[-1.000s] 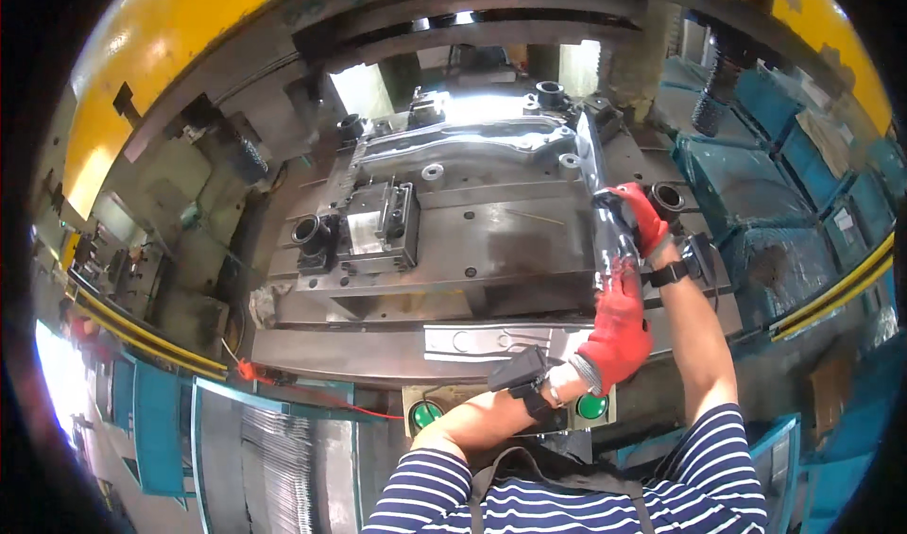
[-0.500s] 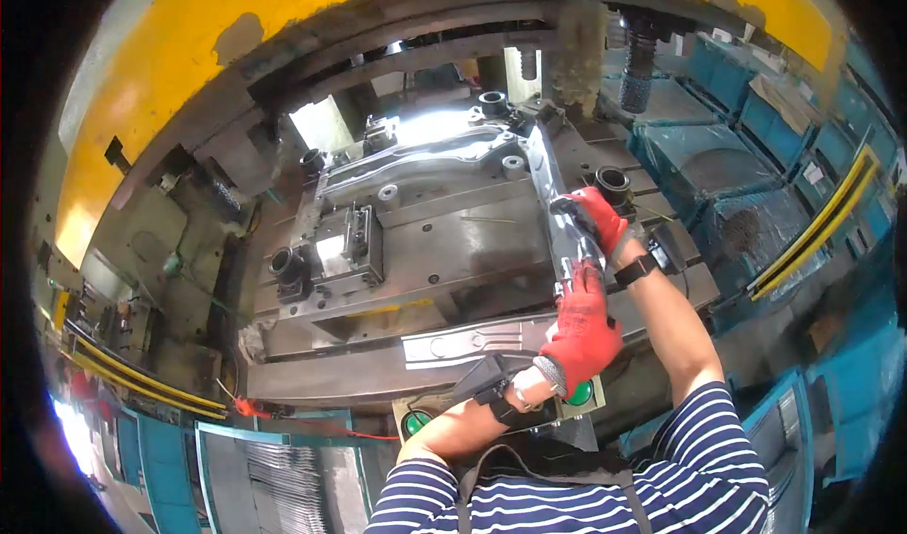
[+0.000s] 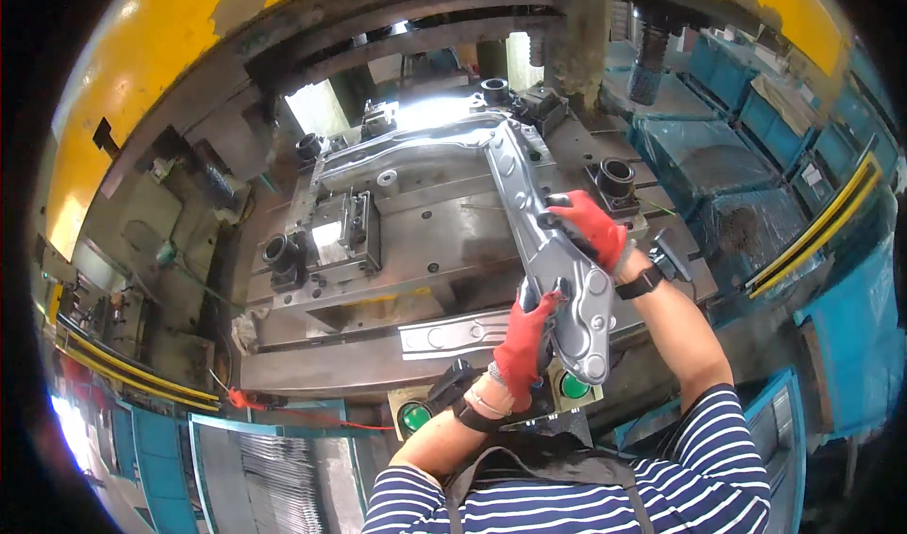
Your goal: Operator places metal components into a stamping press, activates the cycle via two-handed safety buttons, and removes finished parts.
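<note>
A long stamped sheet-metal part (image 3: pixel 515 180) slants from my hands toward the back of the press die. Its near end is broad, with several round bosses and holes. My right hand (image 3: pixel 593 224), in a red glove with dark fingertips, grips its right edge about midway. Lower down, my red-gloved left hand (image 3: pixel 525 345) is closed on its left edge near the broad end. A curved metal strip (image 3: pixel 406 142) runs left from the far end across the die; whether the two are one piece I cannot tell. The steel die (image 3: pixel 453 241) lies beneath.
A flat embossed metal piece (image 3: pixel 444 336) lies on the front ledge. Green buttons (image 3: pixel 414 417) sit on a box before me. Guide bushings (image 3: pixel 616 177) rise at the die's corners. The yellow press frame (image 3: pixel 179 43) arches overhead. Blue bins (image 3: pixel 718 156) stand right, stacked sheet parts (image 3: pixel 279 473) lower left.
The long part has turned so its broad embossed face shows, and its near end has come closer to me. My left hand has moved left and down; the right has shifted slightly left.
</note>
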A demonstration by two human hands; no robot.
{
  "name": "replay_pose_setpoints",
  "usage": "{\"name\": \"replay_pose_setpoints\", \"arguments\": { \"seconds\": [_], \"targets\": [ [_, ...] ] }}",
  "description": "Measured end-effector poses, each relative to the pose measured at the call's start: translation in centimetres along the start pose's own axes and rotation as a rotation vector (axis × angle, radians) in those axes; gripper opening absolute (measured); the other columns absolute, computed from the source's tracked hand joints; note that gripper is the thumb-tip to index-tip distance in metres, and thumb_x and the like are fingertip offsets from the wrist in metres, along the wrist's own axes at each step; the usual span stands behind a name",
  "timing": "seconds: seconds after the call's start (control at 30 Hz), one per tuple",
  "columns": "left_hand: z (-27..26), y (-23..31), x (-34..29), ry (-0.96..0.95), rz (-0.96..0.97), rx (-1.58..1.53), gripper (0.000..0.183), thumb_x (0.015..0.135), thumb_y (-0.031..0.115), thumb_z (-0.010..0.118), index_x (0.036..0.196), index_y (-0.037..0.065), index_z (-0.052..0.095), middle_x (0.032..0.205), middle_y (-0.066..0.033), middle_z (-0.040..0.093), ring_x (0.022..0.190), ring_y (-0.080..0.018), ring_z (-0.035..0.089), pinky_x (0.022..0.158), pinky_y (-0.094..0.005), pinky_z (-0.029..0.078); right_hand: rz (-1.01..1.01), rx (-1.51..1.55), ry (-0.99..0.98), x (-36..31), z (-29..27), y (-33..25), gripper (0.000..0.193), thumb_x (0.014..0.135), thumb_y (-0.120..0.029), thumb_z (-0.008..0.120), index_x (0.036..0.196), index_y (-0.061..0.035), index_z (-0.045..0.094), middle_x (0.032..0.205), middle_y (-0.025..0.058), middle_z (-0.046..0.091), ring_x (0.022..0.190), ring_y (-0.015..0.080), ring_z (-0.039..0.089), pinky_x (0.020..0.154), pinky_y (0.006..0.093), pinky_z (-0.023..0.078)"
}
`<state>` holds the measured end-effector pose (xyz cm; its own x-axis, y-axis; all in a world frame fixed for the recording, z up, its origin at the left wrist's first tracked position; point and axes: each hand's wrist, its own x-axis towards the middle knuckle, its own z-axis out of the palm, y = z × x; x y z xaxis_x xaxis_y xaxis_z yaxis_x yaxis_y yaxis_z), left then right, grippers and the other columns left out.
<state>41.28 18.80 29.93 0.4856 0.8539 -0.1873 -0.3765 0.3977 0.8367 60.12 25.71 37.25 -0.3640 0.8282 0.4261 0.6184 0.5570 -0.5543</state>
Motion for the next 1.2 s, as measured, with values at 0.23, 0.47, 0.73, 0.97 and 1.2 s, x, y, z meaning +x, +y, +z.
{"name": "replay_pose_setpoints", "arguments": {
  "seconds": [0.23, 0.47, 0.73, 0.97, 1.2],
  "targets": [
    [-1.0, -0.4, 1.0, 0.015, 0.073, -0.062, 0.037, 0.092, 0.034, 0.062, 0.117, 0.007, 0.053, 0.104, -0.0016, 0.06, 0.089, -0.0113, 0.056, 0.076, -0.0284, 0.048, 0.418, 0.092, -0.048, 3.6, 2.0, -1.0, 0.029, 0.085, -0.018, 0.065, 0.109, -0.0022, 0.062, 0.112, 0.0189, 0.059, 0.108, 0.0328, 0.054, 0.094, 0.0379, 0.043],
    [-1.5, -1.5, 0.4, 0.121, 0.246, 0.357, 0.102, 0.074, 0.029, 0.08, 0.144, -0.01, 0.017, 0.14, -0.0236, 0.033, 0.129, -0.0311, 0.037, 0.109, -0.0377, 0.03, 0.352, 0.12, 0.104, 3.7, 4.9, 0.6, 0.022, 0.08, -0.019, 0.064, 0.089, 0.0019, 0.061, 0.084, 0.0187, 0.062, 0.079, 0.0321, 0.06, 0.072, 0.0402, 0.047],
    [-2.1, -4.0, 0.7, 0.147, 0.18, 0.314, 0.122, 0.058, 0.027, 0.089, 0.145, -0.01, 0.012, 0.144, -0.024, 0.026, 0.136, -0.0338, 0.029, 0.113, -0.0374, 0.026, 0.339, 0.125, 0.285, 2.7, 7.2, 0.7, 0.029, 0.076, -0.023, 0.066, 0.083, 0.0041, 0.059, 0.078, 0.0231, 0.062, 0.074, 0.0375, 0.061, 0.067, 0.0423, 0.048],
    [-1.1, -4.4, 1.1, 0.198, 0.33, 0.502, 0.108, 0.054, 0.02, 0.088, 0.139, -0.004, 0.024, 0.13, -0.0175, 0.036, 0.124, -0.0279, 0.039, 0.109, -0.0379, 0.032, 0.39, 0.214, 0.283, 2.6, 6.7, 0.3, 0.027, 0.074, -0.021, 0.065, 0.083, 0.0038, 0.059, 0.074, 0.0217, 0.062, 0.07, 0.0366, 0.061, 0.064, 0.0408, 0.048],
    [-0.9, -4.2, 1.0, 0.174, 0.308, 0.353, 0.105, 0.057, 0.013, 0.084, 0.141, -0.004, 0.022, 0.129, -0.0166, 0.04, 0.12, -0.0272, 0.045, 0.106, -0.0366, 0.036, 0.264, 0.353, 0.267, 1.6, 7.1, 1.9, 0.026, 0.079, -0.015, 0.064, 0.095, 0.0045, 0.061, 0.073, 0.0125, 0.064, 0.067, 0.0178, 0.058, 0.066, 0.0334, 0.048]
  ]
}}
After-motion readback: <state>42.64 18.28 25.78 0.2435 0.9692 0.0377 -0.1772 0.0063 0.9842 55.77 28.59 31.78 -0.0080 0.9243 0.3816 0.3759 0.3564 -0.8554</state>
